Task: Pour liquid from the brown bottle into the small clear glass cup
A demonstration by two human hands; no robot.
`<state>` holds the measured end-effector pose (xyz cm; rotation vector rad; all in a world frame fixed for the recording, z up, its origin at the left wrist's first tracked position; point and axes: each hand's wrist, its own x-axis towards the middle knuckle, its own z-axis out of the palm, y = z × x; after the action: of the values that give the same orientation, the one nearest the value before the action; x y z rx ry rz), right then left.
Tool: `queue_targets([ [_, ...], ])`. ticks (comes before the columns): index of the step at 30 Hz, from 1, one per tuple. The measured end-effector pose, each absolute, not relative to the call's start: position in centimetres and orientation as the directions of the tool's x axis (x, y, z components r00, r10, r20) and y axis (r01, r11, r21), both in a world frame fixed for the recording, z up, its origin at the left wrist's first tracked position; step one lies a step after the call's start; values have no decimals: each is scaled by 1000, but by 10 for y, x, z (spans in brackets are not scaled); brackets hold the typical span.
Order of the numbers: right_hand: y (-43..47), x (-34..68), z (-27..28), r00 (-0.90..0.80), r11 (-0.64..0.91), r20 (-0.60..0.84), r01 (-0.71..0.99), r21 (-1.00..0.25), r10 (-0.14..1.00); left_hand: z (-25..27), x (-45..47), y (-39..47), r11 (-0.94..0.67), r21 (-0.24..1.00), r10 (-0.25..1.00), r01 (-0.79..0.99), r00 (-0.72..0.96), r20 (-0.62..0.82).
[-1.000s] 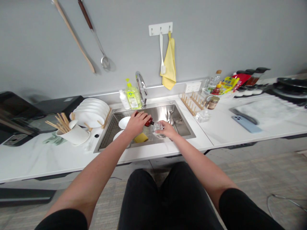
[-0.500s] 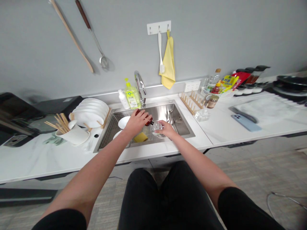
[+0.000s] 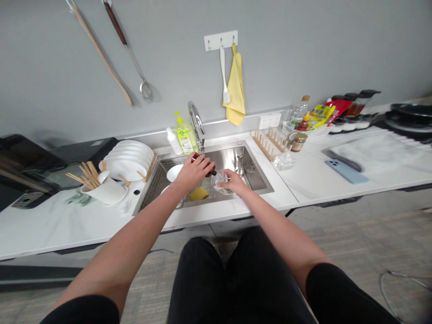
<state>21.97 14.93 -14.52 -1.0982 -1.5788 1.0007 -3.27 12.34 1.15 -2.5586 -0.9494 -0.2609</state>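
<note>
In the head view, everything lies around the sink (image 3: 255, 174). Above its middle, the left hand (image 3: 194, 173) is wrapped over a dark red bottle (image 3: 212, 171), gripping it tilted, with its black neck pointing down toward a clear container (image 3: 218, 178). The right hand (image 3: 233, 182) holds that container by its right side, thumb and fingers closed on it, also above the sink; whether liquid is running is too small to tell. Inside the sink, a yellow sponge (image 3: 198, 194) lies below the bottle, and a white bowl (image 3: 173, 173) sits toward the left. Behind the sink stand the faucet (image 3: 196, 119) and a green pump bottle (image 3: 186, 138). Left of the sink are stacked white plates (image 3: 128, 157); right of it, a wooden rack (image 3: 265, 150) and, farther off, a blue phone (image 3: 346, 171).
</note>
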Motion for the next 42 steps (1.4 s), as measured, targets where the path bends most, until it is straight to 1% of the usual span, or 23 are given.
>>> queue_targets([
  [4, 150, 219, -145, -166, 265, 238, 162, -951, 957, 15, -30, 122, -715, -256, 574, 650, 755, 316],
  [8, 149, 220, -143, -166, 266, 240, 159, -951, 957, 16, -29, 122, -708, -283, 571, 647, 760, 309],
  [12, 147, 221, -140, -163, 278, 254, 151, -948, 953, 17, -28, 122, -717, -276, 561, 640, 765, 316],
  [18, 145, 223, -139, -168, 279, 256, 131, -951, 952, 22, -25, 119, -718, -344, 530, 605, 795, 295],
  [26, 146, 223, -141, -185, 278, 257, 94, -956, 949, 25, -23, 114, -707, -387, 522, 593, 805, 280],
  [29, 145, 223, -140, -186, 276, 256, 94, -957, 949, 23, -24, 114, -685, -439, 508, 582, 813, 286],
  [34, 146, 223, -140, -182, 288, 267, 97, -953, 946, 20, -25, 116, -661, -512, 444, 548, 836, 321],
  [38, 146, 223, -141, -180, 296, 275, 100, -950, 944, 20, -26, 115, -646, -535, 428, 544, 839, 336],
  [42, 146, 222, -143, -176, 292, 271, 106, -950, 946, 21, -26, 114, -656, -517, 435, 550, 835, 337],
])
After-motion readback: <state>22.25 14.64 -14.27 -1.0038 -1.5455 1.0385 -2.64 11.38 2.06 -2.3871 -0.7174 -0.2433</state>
